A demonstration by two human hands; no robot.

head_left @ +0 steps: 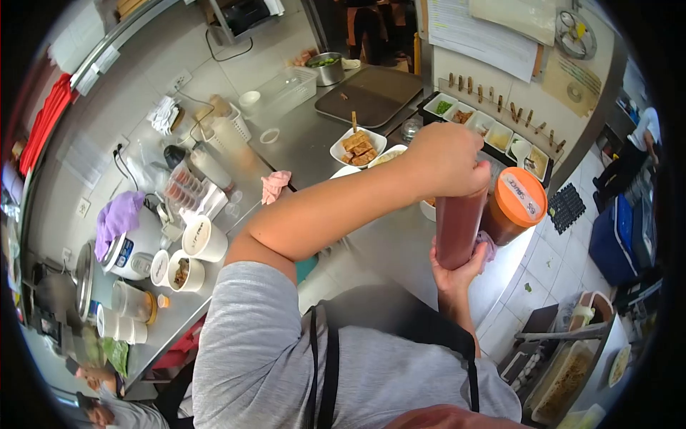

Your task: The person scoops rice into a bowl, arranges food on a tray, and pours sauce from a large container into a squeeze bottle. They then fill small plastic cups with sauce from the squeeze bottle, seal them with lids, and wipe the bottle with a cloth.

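Observation:
A tall squeeze bottle of reddish-brown sauce stands upright between my hands. My left hand reaches across from the left and is closed around its top, hiding the cap. My right hand cups the bottle's base from below, with a lilac cloth bunched beside its fingers. Just right of the bottle is a container of dark sauce with an orange lid, marked with handwriting. Beyond my left forearm sits a white bowl of browned food pieces with a wooden clip on it.
A black rack holds several white tubs of toppings at the back right. Behind the bowl lies a brown tray. White tubs and a lidded cooker crowd the left counter. Other people are at the far right and lower left.

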